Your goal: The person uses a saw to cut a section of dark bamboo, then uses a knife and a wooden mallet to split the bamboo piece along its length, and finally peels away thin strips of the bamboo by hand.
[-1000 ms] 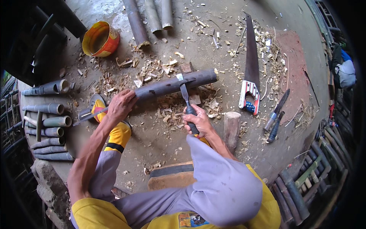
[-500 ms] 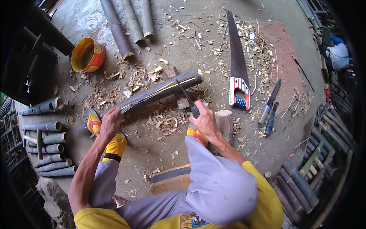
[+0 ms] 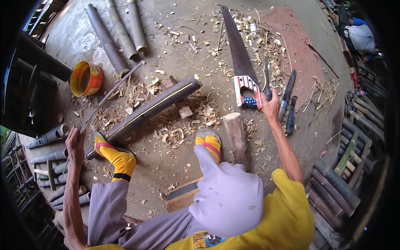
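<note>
The fingers [image 3: 78, 138] of the left hand [image 3: 75, 146] close around a slim grey strip [image 3: 111, 92], whose long axis slants away and to the right. The right hand [image 3: 271, 105] has its fingers curled at the lower end of a chisel [image 3: 266, 77]; whether they clasp it firmly cannot be told. The chisel points away from the person, just beside the saw [image 3: 238, 50], whose blade also points away.

Between the hands, a dark bamboo pole [image 3: 152, 106] lies diagonally, resting on a wooden block [image 3: 183, 109]. Its far end points away and right; its near end shows beyond the left foot [image 3: 118, 159]. A pale line runs along its length. Right of the chisel lie a knife [image 3: 286, 93] and a dark-handled tool [image 3: 291, 114]. Pale shavings [image 3: 175, 134] litter the floor [image 3: 166, 162].
</note>
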A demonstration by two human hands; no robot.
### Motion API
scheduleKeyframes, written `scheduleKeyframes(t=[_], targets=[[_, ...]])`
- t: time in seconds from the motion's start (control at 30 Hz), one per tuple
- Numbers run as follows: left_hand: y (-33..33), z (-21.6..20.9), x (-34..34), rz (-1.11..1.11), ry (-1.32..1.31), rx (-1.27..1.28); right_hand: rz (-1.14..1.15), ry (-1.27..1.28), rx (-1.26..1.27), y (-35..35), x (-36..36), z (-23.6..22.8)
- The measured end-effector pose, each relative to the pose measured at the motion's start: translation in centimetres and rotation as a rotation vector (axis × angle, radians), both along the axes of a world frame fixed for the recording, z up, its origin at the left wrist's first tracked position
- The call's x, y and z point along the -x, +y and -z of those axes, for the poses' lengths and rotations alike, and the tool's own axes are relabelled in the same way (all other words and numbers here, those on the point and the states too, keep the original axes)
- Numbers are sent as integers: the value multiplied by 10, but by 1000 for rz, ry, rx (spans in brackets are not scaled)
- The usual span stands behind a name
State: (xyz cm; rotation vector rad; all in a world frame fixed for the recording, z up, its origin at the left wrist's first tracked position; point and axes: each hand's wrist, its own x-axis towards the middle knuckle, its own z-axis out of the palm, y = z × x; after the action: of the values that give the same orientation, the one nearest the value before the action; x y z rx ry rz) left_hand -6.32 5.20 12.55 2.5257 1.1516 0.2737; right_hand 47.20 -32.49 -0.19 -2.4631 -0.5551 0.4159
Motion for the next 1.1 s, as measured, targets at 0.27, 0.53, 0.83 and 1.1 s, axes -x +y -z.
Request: scheduleKeyframes(t=[0.27,0.53,0.83,1.1], targets=[[-40,18,-3,-92,-84,161,275,-448,375,13,-157,91],[-50,-2,19,-124,-86,141,-721,-71,-577,171,138,-27],[-44,3,46,-94,-211,230,-649,819,-740,266,326,-5],[-44,22,79,-279,-354,321,-430,1228,-807,307,369,-13]])
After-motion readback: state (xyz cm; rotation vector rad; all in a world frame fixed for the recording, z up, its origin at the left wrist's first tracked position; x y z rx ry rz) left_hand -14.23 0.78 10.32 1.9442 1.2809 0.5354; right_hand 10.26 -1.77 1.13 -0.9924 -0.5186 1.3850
